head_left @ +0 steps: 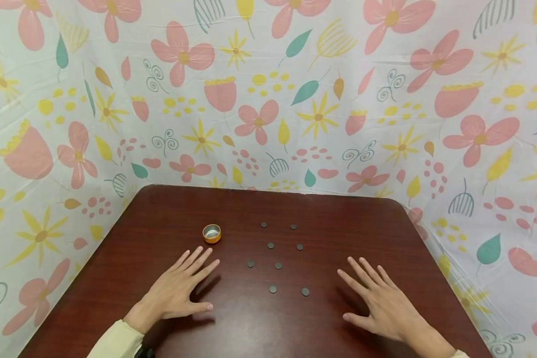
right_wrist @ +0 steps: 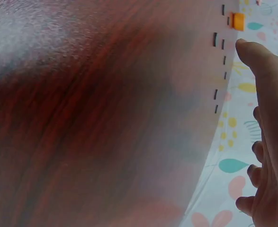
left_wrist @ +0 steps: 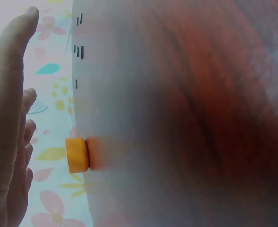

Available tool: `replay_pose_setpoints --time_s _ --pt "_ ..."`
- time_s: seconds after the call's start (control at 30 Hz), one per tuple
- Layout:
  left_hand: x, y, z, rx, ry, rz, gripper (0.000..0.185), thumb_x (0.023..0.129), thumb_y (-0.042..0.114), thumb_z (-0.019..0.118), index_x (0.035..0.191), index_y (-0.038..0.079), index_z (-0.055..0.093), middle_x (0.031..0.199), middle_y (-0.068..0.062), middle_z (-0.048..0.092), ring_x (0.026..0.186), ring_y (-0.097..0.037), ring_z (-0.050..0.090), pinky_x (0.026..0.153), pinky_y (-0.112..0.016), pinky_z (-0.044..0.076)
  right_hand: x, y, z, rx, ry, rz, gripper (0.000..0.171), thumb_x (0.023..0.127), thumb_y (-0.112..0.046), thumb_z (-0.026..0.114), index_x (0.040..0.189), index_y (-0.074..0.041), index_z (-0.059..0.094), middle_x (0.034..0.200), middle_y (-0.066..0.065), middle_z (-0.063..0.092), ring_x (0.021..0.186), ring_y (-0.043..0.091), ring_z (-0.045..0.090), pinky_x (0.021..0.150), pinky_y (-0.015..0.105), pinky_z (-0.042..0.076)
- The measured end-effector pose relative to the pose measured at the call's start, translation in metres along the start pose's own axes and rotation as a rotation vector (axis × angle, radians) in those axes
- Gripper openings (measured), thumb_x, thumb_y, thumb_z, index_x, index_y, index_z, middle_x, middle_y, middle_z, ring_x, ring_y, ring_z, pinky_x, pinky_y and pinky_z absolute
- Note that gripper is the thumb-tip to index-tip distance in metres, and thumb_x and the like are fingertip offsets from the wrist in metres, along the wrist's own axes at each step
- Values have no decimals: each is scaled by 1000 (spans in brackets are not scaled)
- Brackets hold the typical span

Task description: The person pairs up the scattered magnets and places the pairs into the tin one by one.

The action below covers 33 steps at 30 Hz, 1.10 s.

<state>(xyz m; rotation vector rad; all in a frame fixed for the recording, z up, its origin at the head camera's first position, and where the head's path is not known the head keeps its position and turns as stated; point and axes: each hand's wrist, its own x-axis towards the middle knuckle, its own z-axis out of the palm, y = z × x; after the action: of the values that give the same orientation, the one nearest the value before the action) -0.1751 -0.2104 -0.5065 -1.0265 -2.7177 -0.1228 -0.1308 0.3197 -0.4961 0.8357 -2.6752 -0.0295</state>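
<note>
My left hand [head_left: 174,291] hovers over the left side of the table with its fingers spread, holding nothing. Just beyond its fingertips stands a small round orange tin [head_left: 212,234], open at the top with a silvery inside; the left wrist view shows the orange tin [left_wrist: 77,155] from the side. Over on the right, my right hand [head_left: 382,301] is spread in the same way and holds nothing. Several small dark grey discs [head_left: 278,266] lie flat and apart from each other between the two hands. From the right wrist, the discs [right_wrist: 216,39] look like thin dark edges.
The dark reddish-brown wooden table [head_left: 340,223] has rounded far corners. A white curtain [head_left: 259,99] printed with pink, yellow and teal flowers and leaves hangs behind it and along both sides.
</note>
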Motion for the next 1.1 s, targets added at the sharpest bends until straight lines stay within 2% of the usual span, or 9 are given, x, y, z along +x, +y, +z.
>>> replay_pose_setpoints --time_s 0.1,0.23,0.33,0.4,0.47,0.57,0.7,0.87,1.1 --pt "4 -2 -3 19 3 25 99 84 77 63 160 20 37 169 -8 23 154 -32 27 121 -51 26 3 2 -5 39 -3 3 90 85 -65 73 159 -27 40 168 7 26 158 16 5 124 29 -9" --pt "11 -3 -7 15 19 66 97 85 74 64 161 19 36 168 -9 25 154 -30 28 121 -47 26 8 4 -12 109 -38 25 88 86 -59 76 159 -27 40 165 8 33 154 29 26 125 29 -1" --pt "18 -2 -8 -49 30 90 95 87 68 68 161 18 36 169 -9 25 153 -30 29 121 -43 25 13 8 -13 176 -58 35 86 85 -55 79 157 -23 44 161 9 41 145 37 42 124 23 -2" --pt "23 -1 -8 -105 30 101 94 88 64 70 161 18 35 169 -7 24 153 -29 29 121 -42 25 16 11 -13 224 -61 43 84 84 -51 82 154 -21 48 157 9 46 142 38 46 121 17 -3" --pt "28 1 -6 -161 34 112 91 88 59 72 161 19 36 168 -5 26 152 -29 31 120 -43 29 18 13 -11 269 -49 58 82 82 -49 85 151 -20 53 152 8 52 139 37 50 122 16 2" --pt "35 4 -1 -227 35 123 85 90 54 73 160 22 39 166 -1 32 151 -28 34 116 -47 37 20 14 -7 325 -28 71 78 80 -46 87 147 -20 57 145 6 59 135 34 55 122 31 25" --pt "45 9 6 -296 31 113 75 91 50 72 155 21 47 158 1 46 148 -24 40 111 -49 44 25 11 -2 392 -7 90 73 80 -45 87 143 -20 61 139 5 64 130 33 60 105 53 47" --pt "58 16 15 -403 -10 65 66 92 48 73 149 19 55 151 -1 55 143 -20 47 110 -50 45 33 7 3 466 19 122 65 80 -41 88 139 -24 65 133 0 68 122 27 65 92 50 56" --pt "74 28 24 -549 -36 38 58 92 43 75 144 23 61 138 13 62 128 -12 56 103 -45 50 46 5 16 576 59 99 55 78 -32 91 128 -19 73 120 -7 70 110 12 67 87 40 58"
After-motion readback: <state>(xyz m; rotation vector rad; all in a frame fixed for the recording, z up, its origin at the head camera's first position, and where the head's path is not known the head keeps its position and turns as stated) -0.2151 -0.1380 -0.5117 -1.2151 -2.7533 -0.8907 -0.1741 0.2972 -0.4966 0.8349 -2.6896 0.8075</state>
